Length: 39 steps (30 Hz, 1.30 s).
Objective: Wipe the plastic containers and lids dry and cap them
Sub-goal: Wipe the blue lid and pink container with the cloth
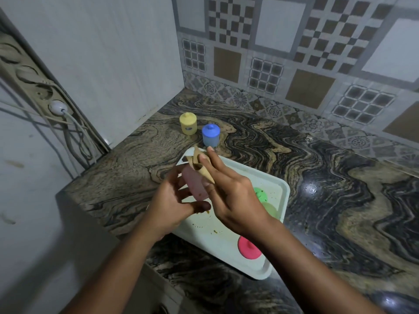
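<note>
Container (196, 187), L hand (169, 201); cloth (199, 164), R hand (234, 200)

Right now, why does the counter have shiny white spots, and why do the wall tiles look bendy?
Head view: the white spots are light glare on the polished counter; the tiles bend because the lens is wide-angle; the room is dim, and the pink container in the left hand and cloth in the right hand look soft.

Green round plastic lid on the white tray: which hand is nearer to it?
Right. The right hand, holding a tan cloth, hovers just left of the green round plastic lid; the left hand, gripping a pink plastic container, is farther left.
</note>
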### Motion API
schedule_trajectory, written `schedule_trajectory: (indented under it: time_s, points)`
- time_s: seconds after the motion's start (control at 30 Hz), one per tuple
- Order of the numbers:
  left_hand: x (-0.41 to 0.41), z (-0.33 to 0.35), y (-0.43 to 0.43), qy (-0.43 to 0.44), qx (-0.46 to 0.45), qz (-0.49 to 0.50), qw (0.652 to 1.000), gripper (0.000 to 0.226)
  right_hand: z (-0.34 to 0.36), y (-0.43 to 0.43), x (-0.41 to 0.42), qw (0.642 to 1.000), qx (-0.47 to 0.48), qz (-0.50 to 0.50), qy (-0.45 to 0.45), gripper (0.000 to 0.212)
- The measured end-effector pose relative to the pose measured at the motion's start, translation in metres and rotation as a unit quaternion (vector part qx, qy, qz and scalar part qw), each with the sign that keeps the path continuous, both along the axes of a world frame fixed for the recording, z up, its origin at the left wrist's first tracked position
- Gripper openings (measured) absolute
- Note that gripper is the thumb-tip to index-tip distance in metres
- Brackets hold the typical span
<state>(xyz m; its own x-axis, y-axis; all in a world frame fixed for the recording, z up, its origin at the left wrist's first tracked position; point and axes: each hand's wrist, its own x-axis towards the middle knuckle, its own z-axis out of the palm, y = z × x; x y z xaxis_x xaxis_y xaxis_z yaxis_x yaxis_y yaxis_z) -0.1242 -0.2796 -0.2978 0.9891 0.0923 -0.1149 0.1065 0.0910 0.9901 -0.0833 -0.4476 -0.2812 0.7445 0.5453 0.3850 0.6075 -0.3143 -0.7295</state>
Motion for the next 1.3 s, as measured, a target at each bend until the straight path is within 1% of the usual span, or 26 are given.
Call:
schedule_trajectory:
  time_s: [0.13,0.23,0.33,0.4,0.43,0.47,0.53,0.57,0.6,0.63,0.67,0.7,0.73,0.77,0.8,0.87,0.97,1.07,1.13,1.23,1.3]
  points:
    - [-0.004,-0.002,0.002,-0.016,-0.009,0.038,0.999,0.056,0.003,-0.006,-0.001,0.998,-0.028,0.046,-0.042,0.053]
    - [-0.003,0.003,0.018,-0.017,0.001,0.028,0.999,0.057,-0.005,-0.015,-0.009,0.995,-0.037,0.081,-0.053,0.047]
    - [-0.003,0.003,0.034,-0.018,0.036,0.037,0.999,0.061,-0.018,-0.028,-0.019,0.993,-0.063,0.095,-0.019,0.039]
    - [-0.005,0.0,0.041,0.006,0.038,0.049,0.998,0.065,-0.02,-0.034,-0.021,0.996,-0.053,0.062,0.023,0.028]
    - [-0.007,-0.002,0.043,0.017,0.031,0.055,0.998,0.069,-0.016,-0.034,-0.022,0.998,-0.031,0.024,0.049,0.022]
    - [-0.008,-0.004,0.043,0.023,0.024,0.059,0.998,0.072,-0.01,-0.033,-0.022,0.997,0.004,-0.021,0.076,0.025]
    - [-0.009,-0.006,0.039,0.012,0.021,0.058,0.998,0.071,0.006,-0.027,-0.018,0.985,0.084,-0.1,0.112,0.041]
    - [-0.01,-0.006,0.036,-0.001,0.028,0.049,0.998,0.069,0.013,-0.023,-0.016,0.98,0.111,-0.133,0.099,0.046]
    - [-0.01,-0.006,0.032,-0.014,0.029,0.036,0.999,0.07,0.02,-0.018,-0.013,0.978,0.124,-0.153,0.074,0.044]
    - [-0.01,-0.006,0.027,-0.019,0.027,0.023,0.999,0.073,0.025,-0.012,-0.01,0.979,0.124,-0.157,0.043,0.037]
    - [-0.009,-0.007,0.022,-0.017,0.021,0.011,1.0,0.078,0.027,-0.006,-0.008,0.983,0.108,-0.148,0.017,0.027]
    - [-0.009,-0.006,0.017,-0.017,0.022,0.005,1.0,0.084,0.025,0.0,-0.006,0.99,0.068,-0.127,0.003,0.025]
    - [-0.008,-0.007,0.013,-0.023,0.032,0.005,0.999,0.086,0.02,0.005,-0.004,0.996,0.018,-0.089,-0.009,0.035]
    - [-0.008,-0.006,0.01,-0.036,0.048,0.013,0.998,0.084,0.013,0.007,-0.004,0.998,-0.033,-0.048,-0.021,0.044]
    - [-0.007,-0.004,0.008,-0.055,0.063,0.025,0.996,0.076,0.007,0.009,-0.004,0.996,-0.074,-0.022,-0.033,0.049]
    - [-0.008,0.001,0.006,-0.088,0.084,0.035,0.992,0.061,0.002,0.01,-0.006,0.993,-0.113,-0.002,-0.037,0.052]
    - [-0.01,0.003,0.009,-0.095,0.089,0.032,0.991,0.063,-0.001,0.002,-0.005,0.994,-0.101,0.019,-0.034,0.054]
    - [-0.01,0.001,0.011,-0.066,0.025,0.053,0.996,0.069,-0.007,-0.005,-0.009,0.994,-0.101,0.031,-0.041,0.051]
    - [-0.006,-0.004,0.019,-0.074,0.004,0.068,0.995,0.075,-0.01,-0.01,-0.015,0.994,-0.092,0.041,-0.041,0.049]
    - [0.0,-0.005,0.031,-0.111,0.042,0.079,0.99,0.078,-0.018,-0.023,-0.023,0.992,-0.105,0.065,-0.027,0.046]
    - [-0.001,-0.003,0.035,-0.111,0.079,0.077,0.988,0.08,-0.022,-0.029,-0.027,0.995,-0.081,0.036,0.039,0.039]
